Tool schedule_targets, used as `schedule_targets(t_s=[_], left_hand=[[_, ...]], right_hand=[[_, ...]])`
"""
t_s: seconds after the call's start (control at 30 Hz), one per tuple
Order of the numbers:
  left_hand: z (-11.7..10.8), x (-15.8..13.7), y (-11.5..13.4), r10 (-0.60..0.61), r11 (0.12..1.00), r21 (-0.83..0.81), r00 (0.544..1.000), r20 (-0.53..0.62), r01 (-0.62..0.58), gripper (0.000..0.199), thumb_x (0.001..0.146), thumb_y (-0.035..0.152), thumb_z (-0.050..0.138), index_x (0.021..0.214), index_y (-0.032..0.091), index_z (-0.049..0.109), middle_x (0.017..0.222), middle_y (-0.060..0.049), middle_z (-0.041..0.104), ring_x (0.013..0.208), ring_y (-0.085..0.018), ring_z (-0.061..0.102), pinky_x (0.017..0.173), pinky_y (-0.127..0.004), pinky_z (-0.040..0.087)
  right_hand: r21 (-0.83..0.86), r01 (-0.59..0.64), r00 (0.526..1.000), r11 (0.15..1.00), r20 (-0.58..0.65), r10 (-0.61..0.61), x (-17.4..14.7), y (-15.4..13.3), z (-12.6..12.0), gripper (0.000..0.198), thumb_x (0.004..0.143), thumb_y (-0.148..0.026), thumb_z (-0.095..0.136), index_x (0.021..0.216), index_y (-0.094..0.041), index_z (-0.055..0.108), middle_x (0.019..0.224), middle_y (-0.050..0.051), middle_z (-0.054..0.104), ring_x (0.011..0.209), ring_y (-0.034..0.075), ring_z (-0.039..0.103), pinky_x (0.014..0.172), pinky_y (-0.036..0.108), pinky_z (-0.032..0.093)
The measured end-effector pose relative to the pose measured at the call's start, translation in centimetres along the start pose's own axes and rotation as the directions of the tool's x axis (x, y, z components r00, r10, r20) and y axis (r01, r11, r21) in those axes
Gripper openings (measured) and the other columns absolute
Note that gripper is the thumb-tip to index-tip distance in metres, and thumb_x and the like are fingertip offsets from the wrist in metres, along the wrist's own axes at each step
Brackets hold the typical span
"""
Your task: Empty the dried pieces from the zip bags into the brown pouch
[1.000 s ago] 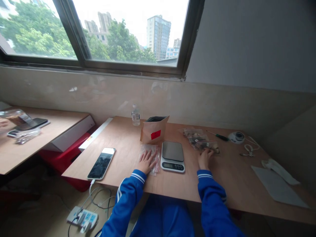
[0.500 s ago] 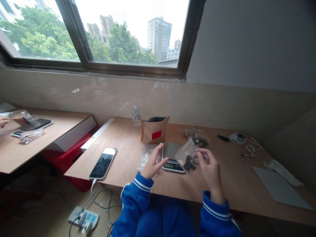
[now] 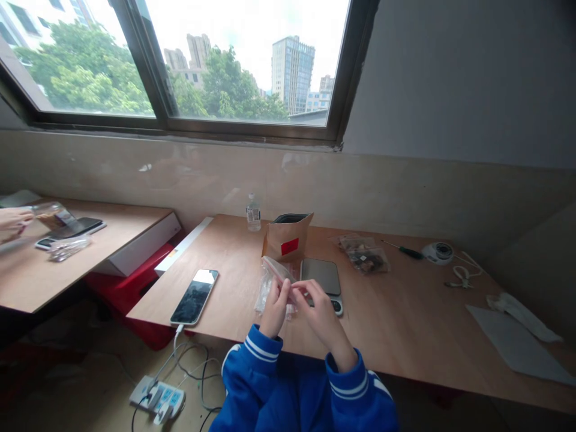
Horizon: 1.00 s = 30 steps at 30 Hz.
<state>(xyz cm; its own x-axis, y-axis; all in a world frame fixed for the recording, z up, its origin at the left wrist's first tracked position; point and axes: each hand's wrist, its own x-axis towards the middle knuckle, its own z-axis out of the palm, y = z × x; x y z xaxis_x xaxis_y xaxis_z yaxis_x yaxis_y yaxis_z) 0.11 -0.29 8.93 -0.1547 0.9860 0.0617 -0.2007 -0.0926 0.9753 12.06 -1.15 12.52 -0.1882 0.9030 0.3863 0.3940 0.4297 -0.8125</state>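
My left hand (image 3: 275, 307) and my right hand (image 3: 320, 309) are close together above the table's front half, both closed on a clear zip bag (image 3: 278, 269). The bag's upper part leans out past my left fingers; its contents are mostly hidden by my hands. Beneath them lies a pile of clear plastic bags (image 3: 261, 295). The digital scale (image 3: 320, 276) sits just beyond my right hand, its plate bare and its display partly covered by my fingers. Behind stands an open brown paper pouch (image 3: 274, 240) with a red label.
Filled zip bags (image 3: 363, 255) lie right of the scale, near a screwdriver (image 3: 409, 252) and a white dome camera (image 3: 438, 253). A phone (image 3: 194, 298) on a cable lies left, a bottle (image 3: 253, 213) stands behind. Another person's hand (image 3: 15, 222) is at the left table.
My right hand has carried the zip bag leftward from over the scale's right side to my left hand. The left hand, open before, has closed on the bag.
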Motion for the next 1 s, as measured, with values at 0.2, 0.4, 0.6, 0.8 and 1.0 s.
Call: schedule_targets(t_s=[0.2, 0.4, 0.6, 0.8, 1.0], left_hand=[[-0.2, -0.2, -0.3, -0.007, 1.000, -0.024, 0.999, 0.053, 0.009, 0.033, 0.086, 0.053, 0.048, 0.092, 0.020, 0.050, 0.084, -0.002, 0.057, 0.087, -0.018, 0.059, 0.083, -0.033, 0.049], [0.5, -1.1, 0.4, 0.006, 0.994, 0.107, 0.992, 0.127, -0.020, 0.037, 0.085, 0.057, 0.047, 0.080, 0.020, 0.045, 0.073, 0.000, 0.050, 0.072, -0.015, 0.053, 0.069, -0.030, 0.049], [1.2, -0.7, 0.3, 0.028, 0.983, 0.174, 0.986, 0.164, -0.057, 0.036, 0.088, 0.055, 0.041, 0.080, 0.021, 0.047, 0.075, -0.002, 0.051, 0.075, -0.017, 0.053, 0.073, -0.031, 0.048], [1.1, -0.6, -0.1, -0.003, 0.982, 0.187, 0.987, 0.160, -0.027, 0.032, 0.089, 0.052, 0.040, 0.086, 0.021, 0.048, 0.078, -0.002, 0.053, 0.077, -0.017, 0.054, 0.074, -0.032, 0.046], [1.1, -0.7, -0.9, -0.018, 0.975, 0.223, 0.986, 0.164, -0.019, 0.035, 0.088, 0.055, 0.041, 0.077, 0.021, 0.042, 0.070, 0.001, 0.044, 0.068, -0.015, 0.048, 0.066, -0.030, 0.045]], right_hand=[[0.069, -0.001, 1.000, 0.998, -0.018, 0.002, -0.2, 0.4, 1.0, 0.013, 0.089, -0.030, 0.054, 0.093, -0.021, 0.063, 0.090, 0.004, 0.062, 0.082, 0.016, 0.062, 0.074, 0.027, 0.051], [0.050, -0.051, 0.998, 0.997, -0.034, 0.052, -0.4, 0.6, 0.1, 0.029, 0.093, -0.039, 0.045, 0.079, -0.020, 0.063, 0.080, 0.004, 0.062, 0.073, 0.016, 0.060, 0.067, 0.025, 0.049], [0.049, -0.082, 0.996, 0.995, -0.038, 0.084, -0.5, 1.0, -0.7, 0.032, 0.090, -0.044, 0.049, 0.077, -0.019, 0.064, 0.079, 0.004, 0.063, 0.071, 0.016, 0.062, 0.067, 0.026, 0.050], [0.048, -0.079, 0.996, 0.996, -0.031, 0.081, -0.2, 1.6, -0.7, 0.030, 0.089, -0.042, 0.052, 0.074, -0.019, 0.065, 0.077, 0.004, 0.064, 0.070, 0.016, 0.062, 0.066, 0.026, 0.050], [-0.021, -0.094, 0.995, 0.995, -0.045, 0.093, -0.4, 1.7, -0.4, 0.027, 0.088, -0.036, 0.052, 0.070, -0.020, 0.065, 0.072, 0.003, 0.064, 0.065, 0.016, 0.061, 0.062, 0.026, 0.049]])
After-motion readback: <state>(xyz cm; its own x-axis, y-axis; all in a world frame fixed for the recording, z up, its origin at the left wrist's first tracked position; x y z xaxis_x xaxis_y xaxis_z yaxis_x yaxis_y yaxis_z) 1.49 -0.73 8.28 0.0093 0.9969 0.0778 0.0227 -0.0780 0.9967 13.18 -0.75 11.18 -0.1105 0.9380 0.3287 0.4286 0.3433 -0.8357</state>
